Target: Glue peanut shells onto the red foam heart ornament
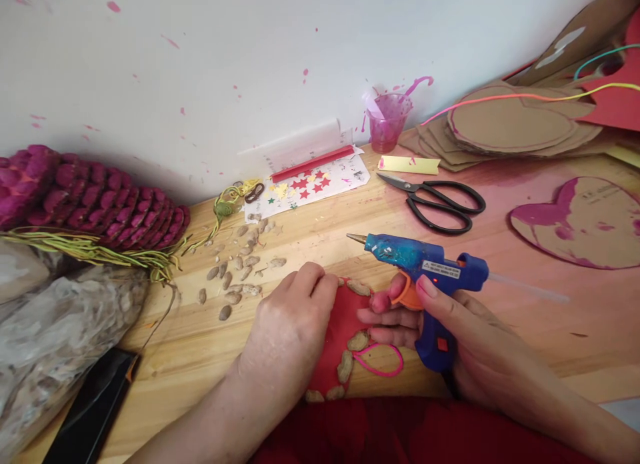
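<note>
My right hand [465, 324] holds a blue hot glue gun [423, 261] by its grip, near the orange trigger, with the brass nozzle pointing left. A clear glue stick [530, 287] sticks out of its back. My left hand [293, 324] is closed, its bent fingertips down at the upper left edge of a red piece [340, 324]; whatever they pinch there is hidden. Peanuts in their shells [345, 366] line the visible rim of the red piece. A pink cord loop [385, 374] extends from its right side.
Loose peanuts [233, 297] lie left of my hands. Black-handled scissors [435, 201], star stickers [305, 184] and a stained plastic cup [387, 121] are farther back. Cardboard cutouts [515, 121] are stacked at right, near a painted heart [580, 221]. A plastic bag [80, 344] sits left.
</note>
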Tool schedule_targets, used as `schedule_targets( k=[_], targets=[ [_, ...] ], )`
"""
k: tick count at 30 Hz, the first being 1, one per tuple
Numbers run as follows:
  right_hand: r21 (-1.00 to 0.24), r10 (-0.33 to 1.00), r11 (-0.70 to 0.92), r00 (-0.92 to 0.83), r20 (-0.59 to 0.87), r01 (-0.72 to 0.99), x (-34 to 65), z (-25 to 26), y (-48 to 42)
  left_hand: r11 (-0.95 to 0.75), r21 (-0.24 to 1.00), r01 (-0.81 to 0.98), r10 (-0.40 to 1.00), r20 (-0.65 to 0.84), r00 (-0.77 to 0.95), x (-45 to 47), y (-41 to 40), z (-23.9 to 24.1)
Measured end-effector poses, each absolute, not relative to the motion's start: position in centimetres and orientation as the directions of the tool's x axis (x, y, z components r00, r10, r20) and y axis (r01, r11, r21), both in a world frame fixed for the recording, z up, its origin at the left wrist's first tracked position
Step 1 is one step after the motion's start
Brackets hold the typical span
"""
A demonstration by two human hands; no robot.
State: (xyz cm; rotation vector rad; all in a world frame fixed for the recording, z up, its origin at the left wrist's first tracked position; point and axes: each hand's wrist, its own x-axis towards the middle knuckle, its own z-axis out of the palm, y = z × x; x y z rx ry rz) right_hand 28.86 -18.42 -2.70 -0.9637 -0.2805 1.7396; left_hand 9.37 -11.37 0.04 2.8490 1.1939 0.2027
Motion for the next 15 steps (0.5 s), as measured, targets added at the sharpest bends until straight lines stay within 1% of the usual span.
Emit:
schedule_targets(
  k=[5,8,11,15],
  targets=[
    [-0.624,0.879,-0.395,-0.081,-0.470,-0.675,28.9,-2.8,-18.2,-0.636,0.289,0.716,0.772,0.213,0.599,8.2,-11.3,-0.1],
    [-0.623,0.873,-0.407,-0.084,-0.480,-0.668,29.0,-2.9,-18.2,-0.610,0.329,0.721,0.792,0.256,0.553,7.6,-11.8,-0.6],
    [-0.617,0.868,-0.412,-0.084,-0.489,-0.670,29.0,-2.9,-18.3,-0.632,0.293,0.717,0.774,0.264,0.575,7.4,-12.8,-1.1],
    [-0.614,0.870,-0.402,-0.075,-0.488,-0.679,28.8,-2.9,-18.4,-0.720,0.128,0.682,0.694,0.165,0.701,7.6,-14.1,-1.3]
  ],
)
